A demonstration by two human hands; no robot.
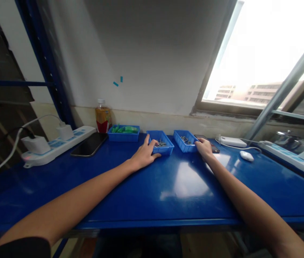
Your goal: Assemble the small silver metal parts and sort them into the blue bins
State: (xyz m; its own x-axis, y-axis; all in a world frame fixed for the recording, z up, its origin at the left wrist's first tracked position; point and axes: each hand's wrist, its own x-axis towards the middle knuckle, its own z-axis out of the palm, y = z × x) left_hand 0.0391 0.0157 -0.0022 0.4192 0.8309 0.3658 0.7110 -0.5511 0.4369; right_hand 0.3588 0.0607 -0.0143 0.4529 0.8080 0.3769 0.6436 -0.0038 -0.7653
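Observation:
My left hand (pixel 145 153) is on the near left corner of the middle blue parts bin (pixel 168 149), gripping it with the thumb along the front and fingers over the left side. Small grey metal parts (pixel 161 144) lie in that bin. My right hand (pixel 204 146) pinches the right edge of a second blue parts bin (pixel 181 143), which also holds small metal pieces (pixel 186 140). To the left, a third blue bin (pixel 123 137) contains green pieces (pixel 126 129); neither hand touches it.
On the blue table (pixel 146 200), a bottle (pixel 103 118), a dark phone (pixel 89 144) and a power strip (pixel 60 145) stand left. At right are a white power bank (pixel 232 142), a white mouse (pixel 246 156), another power strip (pixel 291 157) and cables.

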